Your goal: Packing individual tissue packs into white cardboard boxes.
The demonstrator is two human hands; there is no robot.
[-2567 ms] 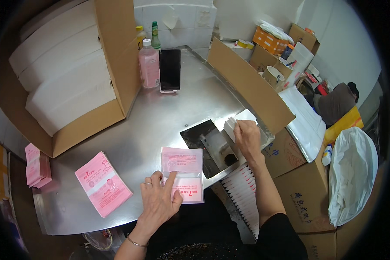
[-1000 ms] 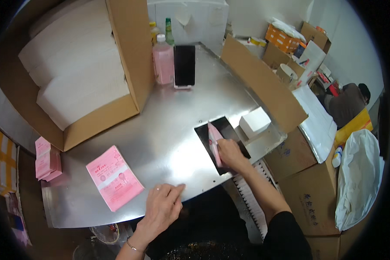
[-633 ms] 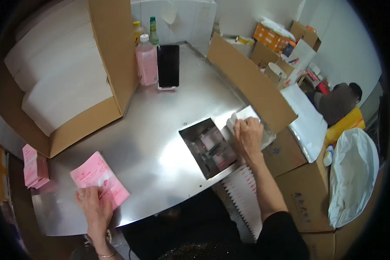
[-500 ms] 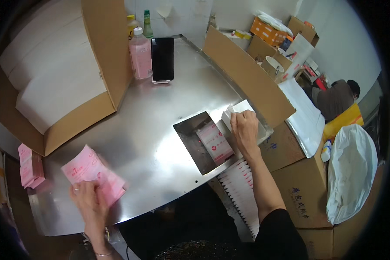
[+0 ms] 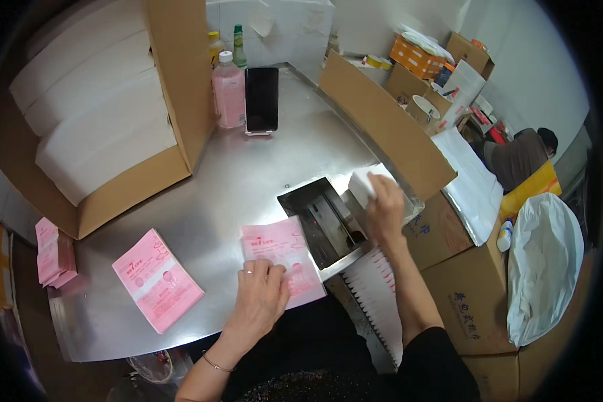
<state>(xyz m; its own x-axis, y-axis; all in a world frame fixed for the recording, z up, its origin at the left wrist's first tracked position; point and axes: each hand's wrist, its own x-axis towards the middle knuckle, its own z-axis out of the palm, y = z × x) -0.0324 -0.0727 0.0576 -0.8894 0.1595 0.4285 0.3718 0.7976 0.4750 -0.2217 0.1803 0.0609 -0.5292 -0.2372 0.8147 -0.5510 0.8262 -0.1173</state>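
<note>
My left hand point(image 5: 260, 289), fingers curled, grips a flat pink printed bag point(image 5: 272, 241) at the table's near edge, beside the rectangular opening point(image 5: 308, 231). A neat pile of the same pink bags point(image 5: 159, 281) lies to its left. Across the opening, my right hand point(image 5: 386, 209) is slightly blurred, its fingers closed on the near side of a small stack of white paper napkins point(image 5: 362, 186). Inside the opening, dark metal walls and a thin bar show.
An open carton point(image 5: 124, 184) of white paper stacks stands at left, near folded pink packs point(image 5: 52, 251). A phone point(image 5: 261, 100) on a stand and a pink bottle point(image 5: 229, 94) are at the back. Cartons point(image 5: 465, 301) and a white plastic sack point(image 5: 546, 268) crowd the right; another person point(image 5: 519, 157) bends beyond.
My left hand has moved right from the pile with one pink bag. The pink packet seen in the opening is gone from view. My right hand stays by the napkins.
</note>
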